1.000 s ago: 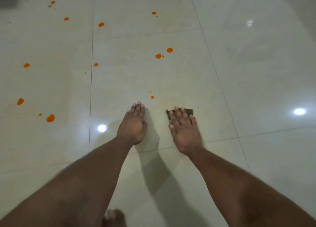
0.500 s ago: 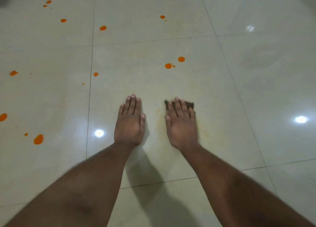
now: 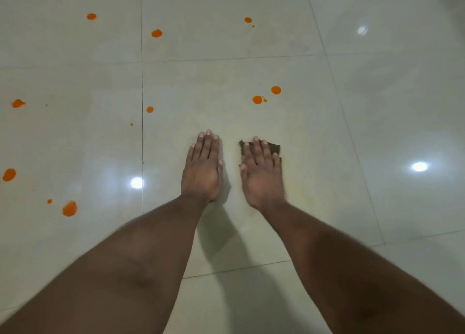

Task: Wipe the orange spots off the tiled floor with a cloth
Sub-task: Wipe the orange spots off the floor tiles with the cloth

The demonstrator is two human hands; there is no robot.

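On the tiled floor (image 3: 377, 107): large glossy pale-cream tiles, thin dark grout lines, round ceiling-light glare at several places. No walls or furniture in view.

Orange spots (image 3: 257, 99), left to right: a scatter on the left-hand tiles, including a large irregular blot (image 3: 69, 209) near the lower left and an oval at the far left edge; smaller round drops by the vertical grout line; a close pair with a tiny satellite drop ahead of the hands; one more small drop further up. Spots are flat, opaque and bright, with crisp edges.

Left hand (image 3: 203, 167): flat on bare tile, palm down, fingers straight and held together, nothing under it. It casts a soft shadow toward the wrist.

Right hand (image 3: 261, 175): flat, fingers straight and slightly spread, pressing on the cloth (image 3: 273, 147). Cloth is dark brown and small, lying flat; only its far corners show past the fingertips. Faint yellowish smear on the tile around this hand.

Versus half a second ago: both hands keep the same pose and spacing; the spot pair sits closer to the fingertips, and the left-side blots appear further into view.
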